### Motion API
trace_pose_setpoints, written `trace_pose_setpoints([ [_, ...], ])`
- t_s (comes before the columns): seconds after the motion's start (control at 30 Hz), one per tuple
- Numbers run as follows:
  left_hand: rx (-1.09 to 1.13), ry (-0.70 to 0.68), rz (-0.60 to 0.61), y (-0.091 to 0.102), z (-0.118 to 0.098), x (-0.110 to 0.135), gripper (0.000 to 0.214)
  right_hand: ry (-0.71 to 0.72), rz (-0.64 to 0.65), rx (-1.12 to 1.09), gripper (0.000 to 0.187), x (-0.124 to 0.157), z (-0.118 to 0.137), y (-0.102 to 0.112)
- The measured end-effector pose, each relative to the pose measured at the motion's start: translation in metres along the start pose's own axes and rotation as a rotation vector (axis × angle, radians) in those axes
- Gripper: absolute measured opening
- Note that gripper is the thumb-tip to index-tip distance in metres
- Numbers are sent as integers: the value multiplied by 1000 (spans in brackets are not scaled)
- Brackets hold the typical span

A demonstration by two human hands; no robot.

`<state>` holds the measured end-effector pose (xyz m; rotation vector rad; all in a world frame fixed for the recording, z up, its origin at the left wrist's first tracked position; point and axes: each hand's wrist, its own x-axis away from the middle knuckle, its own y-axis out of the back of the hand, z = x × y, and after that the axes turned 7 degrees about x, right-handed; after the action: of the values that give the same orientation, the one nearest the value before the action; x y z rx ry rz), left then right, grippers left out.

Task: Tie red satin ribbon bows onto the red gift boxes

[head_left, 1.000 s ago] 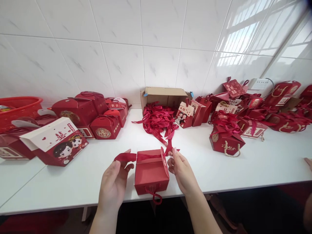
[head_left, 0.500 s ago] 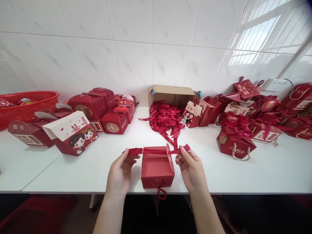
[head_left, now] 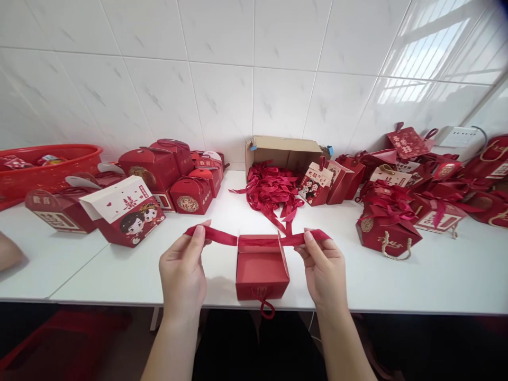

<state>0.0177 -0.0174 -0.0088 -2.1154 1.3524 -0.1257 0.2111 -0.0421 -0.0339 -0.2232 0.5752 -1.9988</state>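
A small red gift box [head_left: 262, 270] sits before me at the table's front edge, a twisted red cord loop [head_left: 266, 309] hanging from its near side. Across its far part runs a dark red ribbon [head_left: 222, 236], stretched out to both sides. My left hand [head_left: 184, 264] pinches the ribbon's left end between thumb and fingers, left of the box. On the right, my right hand [head_left: 323, 264] pinches the other end the same way. Neither hand touches the box.
Behind the box, loose red ribbons [head_left: 272, 188] spill from a cardboard box [head_left: 289, 144]. Gift boxes stand at left, including a white-topped one [head_left: 127, 211], and more, some with bows [head_left: 387, 227], at right. A red basin [head_left: 59, 159] and part of another person's arm [head_left: 10, 253] show far left.
My hands have moved apart and slightly up, drawing the ribbon out longer on both sides of the box. Another person's arm has entered at the left edge.
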Motion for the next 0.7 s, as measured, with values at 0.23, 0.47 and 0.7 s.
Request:
trace_pose_setpoints([
  [0.23, -167, -206, 201, -31, -28, -13, 20, 358, 117, 412, 22, -11, 35, -18],
  [0.47, -173, -264, 353, -53, -47, -25, 18, 529, 326, 476, 16, -25, 64, -49],
  [0.7, -92, -214, 561, -71, -64, -31, 15, 554, 440, 340, 13, -36, 81, -69],
])
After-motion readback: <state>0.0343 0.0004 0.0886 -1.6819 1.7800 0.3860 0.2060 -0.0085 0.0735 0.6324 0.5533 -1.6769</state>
